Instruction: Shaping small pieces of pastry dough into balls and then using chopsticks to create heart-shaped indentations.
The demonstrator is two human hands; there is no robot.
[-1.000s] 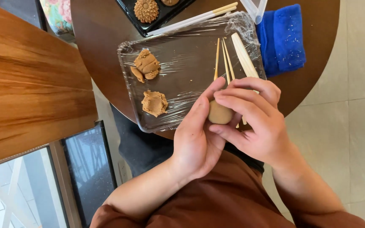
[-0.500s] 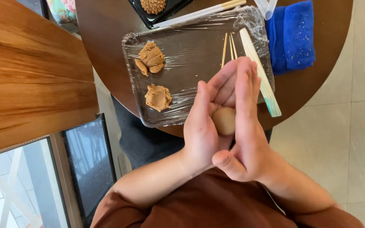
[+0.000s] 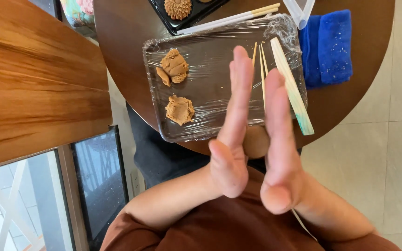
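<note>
So since half a second back my palms have straightened out: the fingers were curled over the dough then, and now both hands stand flat and upright, fingertips pointing away from me toward the tray. A full second back I was pinching the lump at my fingertips right over the tray; now it sits lower, down between the heels of the palms, just off the near table edge.

My left hand [image 3: 231, 135] and right hand [image 3: 278, 139] face each other, flat, fingers together, and the dough ball [image 3: 256, 142] is pressed between them. Only a tan rounded bit shows in the gap, so I can't tell its exact shape, but it looks roundish with no clear long axis. It touches both palms, so neither hand is nearer. The palms run lengthwise away from my body, and the ball sits near their lower half, not up at the fingertips.

Just beyond the fingertips is the plastic-wrapped tray [image 3: 201, 132] on the dark round table [image 3: 126, 56]. On it: a flat dough piece [image 3: 179, 110] near me, a shaped dough piece [image 3: 173, 67] farther off, thin wooden sticks [image 3: 262, 74] and a flat wooden paddle [image 3: 291, 93] with a greenish tip just beside my right hand. A blue cloth [image 3: 329, 46] lies farther right, well apart.
</note>
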